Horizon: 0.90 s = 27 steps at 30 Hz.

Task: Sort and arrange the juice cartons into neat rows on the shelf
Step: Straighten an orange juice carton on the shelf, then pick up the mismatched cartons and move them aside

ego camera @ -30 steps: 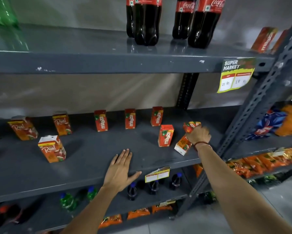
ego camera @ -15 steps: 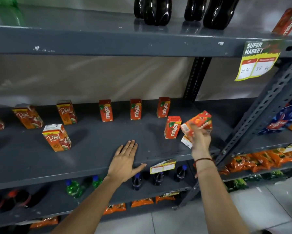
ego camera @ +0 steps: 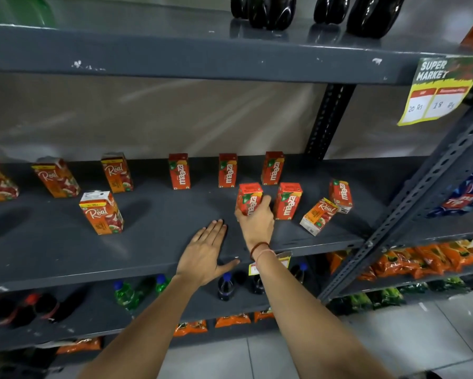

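Juice carton, red Maaza, centre of frame on the middle shelf, gripped by right hand; left hand rests flat, fingers spread. Risk: a misjudged release could nudge the neighbouring Maaza carton or leave the row crooked.

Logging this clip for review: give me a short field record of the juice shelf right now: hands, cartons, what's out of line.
right hand: gripping an upright Maaza carton in the front row
left hand: flat on the shelf, empty
back row: three Maaza cartons upright, the middle one at
front row: another upright Maaza carton right of the held one
out of line: tilted Real carton leaning by a Maaza carton at far right
left side: Real cartons, loosely spaced, one forward
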Tool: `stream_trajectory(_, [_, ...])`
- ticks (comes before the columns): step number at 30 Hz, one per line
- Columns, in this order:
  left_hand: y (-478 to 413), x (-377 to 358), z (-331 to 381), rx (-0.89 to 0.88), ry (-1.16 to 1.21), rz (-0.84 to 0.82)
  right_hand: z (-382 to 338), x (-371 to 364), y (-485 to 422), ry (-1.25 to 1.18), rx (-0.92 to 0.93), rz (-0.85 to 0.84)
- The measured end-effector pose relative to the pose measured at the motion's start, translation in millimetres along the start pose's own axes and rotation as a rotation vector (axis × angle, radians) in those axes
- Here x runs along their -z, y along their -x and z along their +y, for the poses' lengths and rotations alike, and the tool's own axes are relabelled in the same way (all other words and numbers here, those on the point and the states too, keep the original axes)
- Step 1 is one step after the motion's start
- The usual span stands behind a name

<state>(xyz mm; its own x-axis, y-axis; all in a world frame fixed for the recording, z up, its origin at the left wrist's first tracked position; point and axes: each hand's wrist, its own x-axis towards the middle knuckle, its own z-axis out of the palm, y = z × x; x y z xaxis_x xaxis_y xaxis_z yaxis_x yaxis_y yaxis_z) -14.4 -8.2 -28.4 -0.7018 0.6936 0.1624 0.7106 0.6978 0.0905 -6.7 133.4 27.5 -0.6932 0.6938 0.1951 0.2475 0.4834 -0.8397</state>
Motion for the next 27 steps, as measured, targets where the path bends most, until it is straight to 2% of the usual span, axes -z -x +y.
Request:
stream_trajectory(5, [1,-2,1,0.014,-0.002,0.006,9,-7,4,0.076,-0.016,0.004])
stream_trajectory(10, [2,1,2,0.013,0.009,0.016,17,1,8,0.036,0.013,-0.056])
stream_trajectory(12, [2,2,3,0.009,0.007,0.027,25,19,12,-0.033,0.056,0.021])
stream_trajectory(16, [1,0,3,0.008,-0.032,0.033,45,69,-2,-0.077,0.124,0.323])
stream_trajectory(19, [2,0,3,0.020,-0.054,0.042,59,105,-51,0.072,0.021,0.481])
stream_trajectory(21, [2,1,4,0.020,-0.056,0.032,69,121,-88,0.300,-0.178,0.399])
stream_trajectory(23, [2,2,4,0.023,-0.047,0.031,79,130,-111,0.441,-0.325,0.226])
stream_trajectory(25, [2,2,4,0.027,-0.043,0.028,86,131,-124,0.456,-0.400,0.088])
stream_trajectory(27, [3,1,5,0.031,-0.042,0.026,88,131,-132,0.428,-0.425,0.058])
